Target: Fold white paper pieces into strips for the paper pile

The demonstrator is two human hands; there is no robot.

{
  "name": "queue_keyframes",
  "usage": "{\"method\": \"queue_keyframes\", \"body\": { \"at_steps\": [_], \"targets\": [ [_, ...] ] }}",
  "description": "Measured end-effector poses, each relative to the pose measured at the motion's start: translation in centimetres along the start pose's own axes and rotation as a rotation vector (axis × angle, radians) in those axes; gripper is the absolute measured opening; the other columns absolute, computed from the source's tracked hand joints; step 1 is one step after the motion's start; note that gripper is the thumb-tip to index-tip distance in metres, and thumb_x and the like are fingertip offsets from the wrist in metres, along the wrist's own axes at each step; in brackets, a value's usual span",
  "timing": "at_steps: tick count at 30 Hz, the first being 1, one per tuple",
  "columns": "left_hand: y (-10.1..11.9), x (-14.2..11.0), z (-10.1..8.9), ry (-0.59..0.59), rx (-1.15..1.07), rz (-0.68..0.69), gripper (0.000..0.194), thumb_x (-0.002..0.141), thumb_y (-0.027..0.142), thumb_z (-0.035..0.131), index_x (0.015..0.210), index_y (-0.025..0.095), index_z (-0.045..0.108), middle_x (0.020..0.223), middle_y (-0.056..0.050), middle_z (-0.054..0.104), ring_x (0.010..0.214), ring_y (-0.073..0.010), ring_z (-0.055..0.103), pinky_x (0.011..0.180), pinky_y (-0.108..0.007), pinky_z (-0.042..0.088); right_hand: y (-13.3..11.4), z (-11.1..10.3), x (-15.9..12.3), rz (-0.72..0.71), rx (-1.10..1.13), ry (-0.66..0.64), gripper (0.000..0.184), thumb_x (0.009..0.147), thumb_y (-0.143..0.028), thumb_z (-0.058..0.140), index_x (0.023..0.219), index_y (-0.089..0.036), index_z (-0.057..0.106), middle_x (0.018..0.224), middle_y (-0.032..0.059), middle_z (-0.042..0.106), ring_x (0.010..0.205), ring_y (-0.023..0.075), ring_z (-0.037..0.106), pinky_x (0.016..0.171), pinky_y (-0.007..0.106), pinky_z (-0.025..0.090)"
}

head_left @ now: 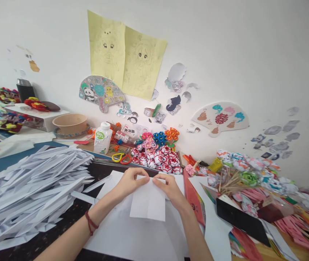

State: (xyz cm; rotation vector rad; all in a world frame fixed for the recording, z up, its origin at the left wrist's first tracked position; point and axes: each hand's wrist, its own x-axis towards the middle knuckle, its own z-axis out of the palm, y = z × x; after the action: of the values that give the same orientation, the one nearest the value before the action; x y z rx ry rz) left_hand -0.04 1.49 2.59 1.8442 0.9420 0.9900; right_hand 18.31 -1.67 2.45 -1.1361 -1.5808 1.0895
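Observation:
A small white sheet of paper [147, 203] with a crease down its middle is held up by its top edge. My left hand [132, 181] pinches that edge between thumb and forefinger. Close beside it, my right hand [167, 185] pinches the same edge, thumb and finger together. Under both hands lie larger white sheets [132, 239] on the dark tabletop. Left of my forearm spreads a big heap of folded white paper strips [34, 188].
Behind the hands are red-and-white paper flowers [158, 159], scissors [121, 158] and a white bottle [102, 138]. A black phone [242, 221] lies to the right, near red envelopes [193, 199] and bundled sticks [230, 181]. A beige bowl [70, 125] stands back left.

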Motion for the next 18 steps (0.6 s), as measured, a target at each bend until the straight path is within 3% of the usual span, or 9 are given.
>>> {"method": "queue_keyframes", "body": {
  "at_steps": [5,12,18],
  "targets": [
    [-0.19,0.11,0.13,-0.039,-0.052,0.021,0.016,0.076,0.027,0.058,0.074,0.013,0.067,0.078,-0.005,0.068,0.075,-0.0165,0.06,0.069,-0.023,0.043,0.07,0.22,0.08,-0.003,-0.043,-0.044,0.024,0.082,-0.037,0.057,0.078,-0.016,0.067,0.075,0.0014,0.059,0.069,0.014,0.052,0.059,0.022,0.038],
    [-0.52,0.06,0.22,-0.094,-0.015,0.029,0.019,0.075,0.029,0.058,0.073,0.012,0.067,0.076,-0.006,0.069,0.074,-0.0173,0.062,0.068,-0.024,0.044,0.35,0.18,0.24,-0.046,-0.062,-0.094,0.019,0.082,-0.033,0.057,0.076,-0.016,0.064,0.074,0.0,0.057,0.07,0.0133,0.051,0.062,0.022,0.037],
    [-0.04,-0.14,0.42,-0.01,0.099,0.057,0.017,0.077,0.026,0.055,0.074,0.015,0.068,0.074,-0.003,0.069,0.069,-0.0156,0.06,0.064,-0.023,0.04,0.99,0.73,0.45,-0.076,0.008,-0.003,0.016,0.079,-0.03,0.06,0.073,-0.016,0.063,0.072,-0.0001,0.057,0.069,0.0135,0.052,0.061,0.022,0.037]
  ]
}}
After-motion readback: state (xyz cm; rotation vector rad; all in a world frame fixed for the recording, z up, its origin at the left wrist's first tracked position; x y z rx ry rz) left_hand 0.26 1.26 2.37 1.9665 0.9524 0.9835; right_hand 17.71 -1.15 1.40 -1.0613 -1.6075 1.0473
